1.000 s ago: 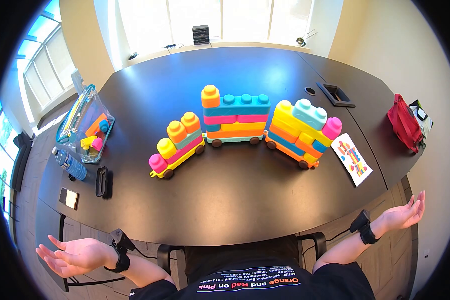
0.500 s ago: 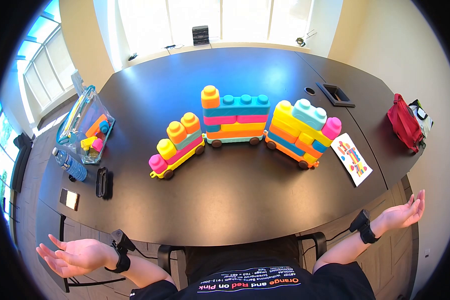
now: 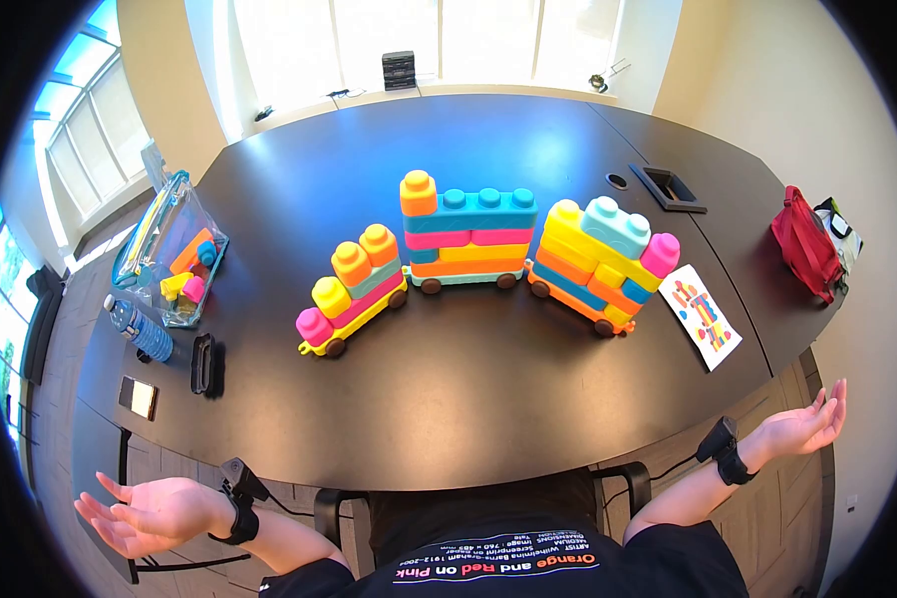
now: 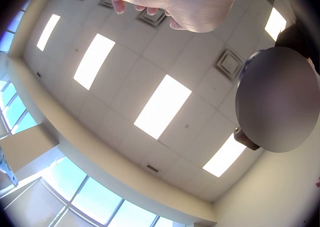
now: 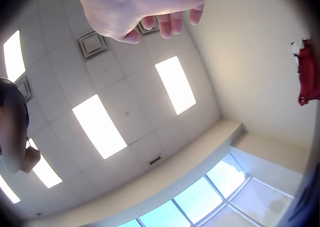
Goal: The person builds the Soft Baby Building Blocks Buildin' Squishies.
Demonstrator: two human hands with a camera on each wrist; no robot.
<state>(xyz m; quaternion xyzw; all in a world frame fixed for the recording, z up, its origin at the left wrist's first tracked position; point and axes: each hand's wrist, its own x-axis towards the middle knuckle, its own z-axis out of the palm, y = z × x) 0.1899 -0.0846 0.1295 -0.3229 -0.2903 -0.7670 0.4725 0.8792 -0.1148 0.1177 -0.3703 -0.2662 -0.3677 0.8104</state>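
Observation:
Palm up and fingers relaxed, my left hand [image 3: 154,513] is held out beyond the table's near left edge with nothing in it. On the other side, my right hand [image 3: 807,424] is turned up the same way, also holding nothing. Both wrist views look up past the palms to the ceiling. Three wheeled toy-block cars form an arc on the dark table [image 3: 399,419]: a low stepped car [image 3: 364,299] at left, a tall car with a teal top [image 3: 473,239] in the middle, and a yellow-and-orange car [image 3: 593,264] at right.
A printed card [image 3: 703,319] lies beside the right car. At left are a clear bag of blocks [image 3: 174,249], a water bottle [image 3: 138,327], a black case [image 3: 202,364] and a phone [image 3: 138,397]. A red bag [image 3: 805,247] rests at the right edge, near a recessed table box [image 3: 670,189].
Almost nothing differs. My left hand has shifted very slightly; the block cars and my right hand stay where they were.

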